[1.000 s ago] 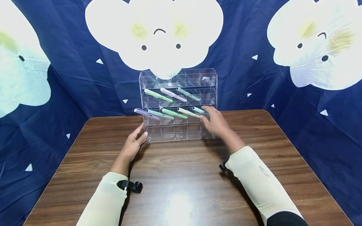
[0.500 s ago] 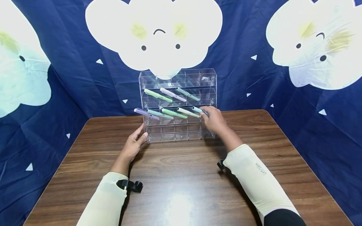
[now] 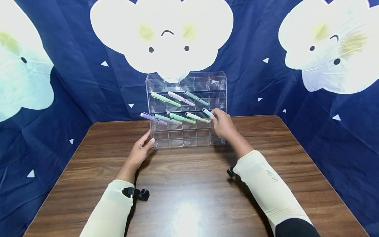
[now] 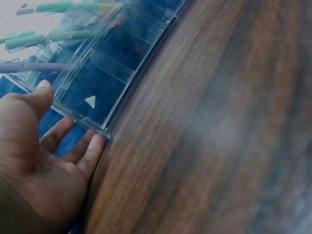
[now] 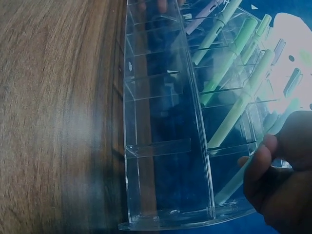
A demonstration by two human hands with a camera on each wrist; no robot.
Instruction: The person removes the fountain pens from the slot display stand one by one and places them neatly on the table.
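A clear tiered display rack (image 3: 189, 142) stands upright at the back of the table, divided into small compartments. My left hand (image 3: 139, 152) rests its fingertips and thumb against the rack's lower left side, the fingers loosely extended in the left wrist view. At the right end of the lower pen row, my right hand (image 3: 224, 124) pinches a light blue pen (image 3: 207, 112) between thumb and fingers. The right wrist view shows that pen's lower end (image 5: 231, 187) still inside the right-end compartment. Beside it lies a pale green pen (image 3: 197, 117).
Also in the lower row are a purple pen (image 3: 153, 118), a light teal pen (image 3: 167, 119) and a green pen (image 3: 182, 118). Higher up lean a light green pen (image 3: 165, 99), a lilac pen (image 3: 181, 98) and a grey-teal pen (image 3: 196, 98). A blue cloud-print curtain (image 3: 251, 79) hangs behind.
My right hand has closed its fingers on the light blue pen and raised it slightly, so it slants more steeply. The left hand and the rack stay in place.
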